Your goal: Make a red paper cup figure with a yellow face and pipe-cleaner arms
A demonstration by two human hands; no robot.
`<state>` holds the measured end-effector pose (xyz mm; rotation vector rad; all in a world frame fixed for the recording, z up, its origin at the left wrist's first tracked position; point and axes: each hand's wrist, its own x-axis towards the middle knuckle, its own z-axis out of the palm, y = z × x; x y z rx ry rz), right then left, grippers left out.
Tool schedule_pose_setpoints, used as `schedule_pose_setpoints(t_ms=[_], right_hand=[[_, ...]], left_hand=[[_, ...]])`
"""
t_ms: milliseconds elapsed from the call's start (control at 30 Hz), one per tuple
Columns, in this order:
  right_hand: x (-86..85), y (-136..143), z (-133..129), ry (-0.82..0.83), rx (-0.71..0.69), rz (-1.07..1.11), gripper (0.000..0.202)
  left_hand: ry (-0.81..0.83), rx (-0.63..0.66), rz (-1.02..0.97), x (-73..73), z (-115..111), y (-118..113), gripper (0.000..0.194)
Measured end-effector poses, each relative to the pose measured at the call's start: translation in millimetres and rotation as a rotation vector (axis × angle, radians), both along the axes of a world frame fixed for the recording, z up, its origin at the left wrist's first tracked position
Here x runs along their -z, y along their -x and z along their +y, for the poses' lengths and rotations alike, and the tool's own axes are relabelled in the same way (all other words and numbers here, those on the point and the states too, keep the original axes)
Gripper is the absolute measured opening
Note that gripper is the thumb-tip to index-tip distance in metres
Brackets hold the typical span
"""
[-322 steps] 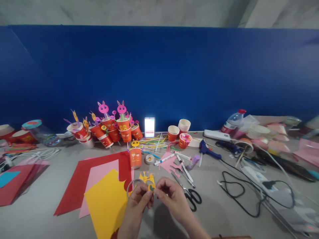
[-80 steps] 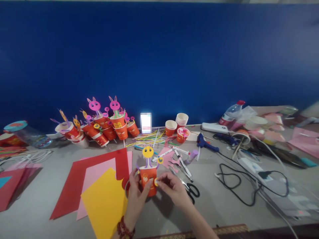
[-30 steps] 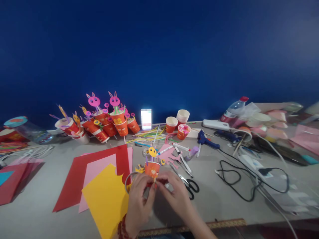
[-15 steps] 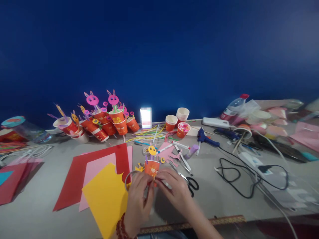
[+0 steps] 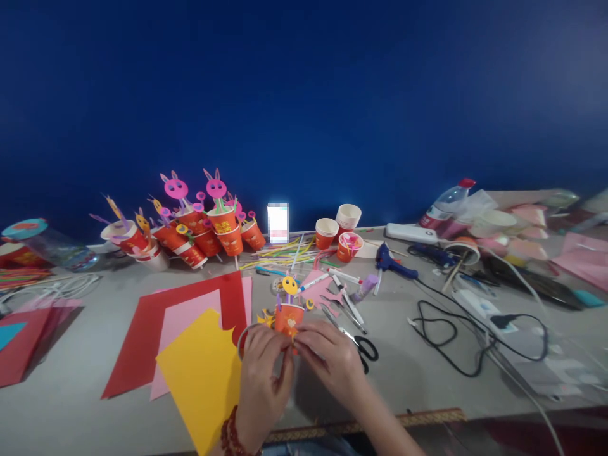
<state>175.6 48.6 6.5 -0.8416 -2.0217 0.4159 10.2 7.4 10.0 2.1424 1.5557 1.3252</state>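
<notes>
My left hand [image 5: 266, 364] and my right hand [image 5: 330, 358] meet at the fingertips, pinched together over something small that I cannot make out. Right behind them stands an orange paper cup [image 5: 289, 318] with a heart print; its lower part is mostly covered by my fingers. From the cup rises a yellow smiling paper face [image 5: 290, 285] on a purple stem, with a smaller yellow round piece [image 5: 310, 304] at its side. A roll of tape [image 5: 241, 342] shows partly behind my left hand. Black-handled scissors [image 5: 365, 349] lie beyond my right hand.
Yellow paper [image 5: 199, 373] and red paper [image 5: 128, 354] lie to the left. Several decorated cups [image 5: 223, 221] line the wall. Markers [image 5: 349, 303], a glue stick [image 5: 365, 288], a blue glue gun [image 5: 396, 265] and a black cord [image 5: 441, 345] lie to the right.
Almost nothing differs. Both hands stay pinched in front of the cup, with only a slight shift of the fingers; the whole view has tilted a little.
</notes>
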Motion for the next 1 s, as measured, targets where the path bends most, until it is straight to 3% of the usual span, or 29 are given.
schedule_pose_setpoints(t_ms=[200, 1000], right_hand=[[-2.8, 2.3, -1.7, 0.01, -0.046, -0.007, 0.026], [-10.8, 1.5, -1.7, -0.044, -0.074, -0.023, 0.025]], left_hand=[[0.009, -0.01, 0.036, -1.0, -0.9, -0.3, 0.015], [0.018, 0.021, 0.055, -6.7, -2.5, -0.1, 0.016]])
